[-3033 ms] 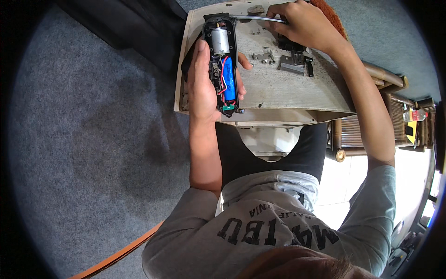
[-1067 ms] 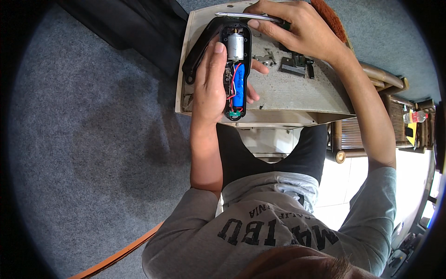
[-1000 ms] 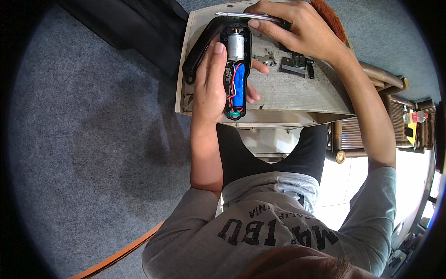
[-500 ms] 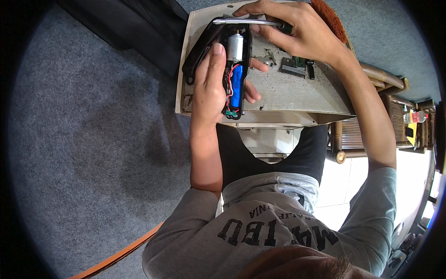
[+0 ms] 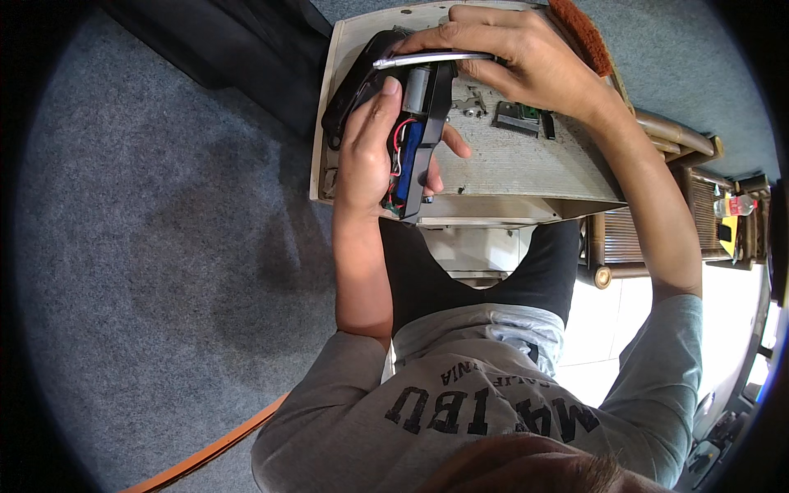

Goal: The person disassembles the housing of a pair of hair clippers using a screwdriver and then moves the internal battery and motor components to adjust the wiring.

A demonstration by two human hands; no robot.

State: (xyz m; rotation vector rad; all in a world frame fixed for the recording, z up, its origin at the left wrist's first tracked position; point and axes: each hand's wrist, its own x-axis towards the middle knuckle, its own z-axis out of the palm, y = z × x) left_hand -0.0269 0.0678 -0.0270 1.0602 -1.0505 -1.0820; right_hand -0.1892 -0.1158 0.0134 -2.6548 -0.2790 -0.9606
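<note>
Looking down from the head, I can see the left hand [image 5: 367, 160] cradling the opened black hair clipper body [image 5: 428, 152] above the left side of a pale wooden table [image 5: 526, 168]. The thumb lies along the body's left edge; the other fingers curl underneath, two tips poking out apart on the right.

That half-shell works like a narrow tray, tilted on its side: a silver cylindrical motor [image 5: 417, 92] sits in its far end, a blue battery cell [image 5: 408, 160] below, red and white wires [image 5: 400, 133] alongside, and a small green circuit board [image 5: 393, 210] in the near end.

The right hand [image 5: 514, 57] pinches a screwdriver [image 5: 427, 58] between thumb and fingers, its index finger stretched to the clipper's far end. The shaft crosses over the motor end, its tip toward the left; whether it touches anything, I can't tell.

Just left of the hand lies another long black casing piece [image 5: 345, 107]. To the right, on the tabletop, are a toothed clipper blade [image 5: 516, 122] and a metal bracket [image 5: 472, 105]. Under the tabletop's near edge, an open compartment [image 5: 493, 207] shows, its inside mostly hidden.
</note>
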